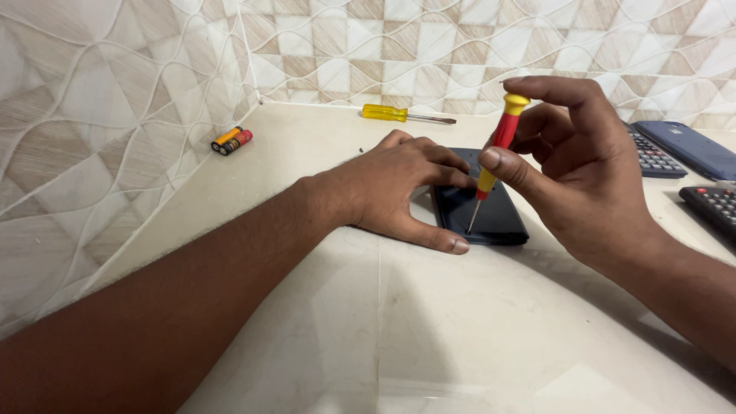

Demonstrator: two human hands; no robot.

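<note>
A flat black device [498, 218] lies face down on the pale counter. My left hand [402, 188] rests over its left side, thumb along its near edge and fingers spread across its top. My right hand [586, 165] grips a small red and yellow screwdriver [497, 146] upright, forefinger on its cap. The tip touches the device's back near the near left corner.
A yellow-handled screwdriver [402, 115] lies by the tiled back wall. Two small batteries [231, 140] sit at the left against the wall. At the right are a calculator [655, 157], a blue cover [686, 146] and another dark keypad device [713, 205].
</note>
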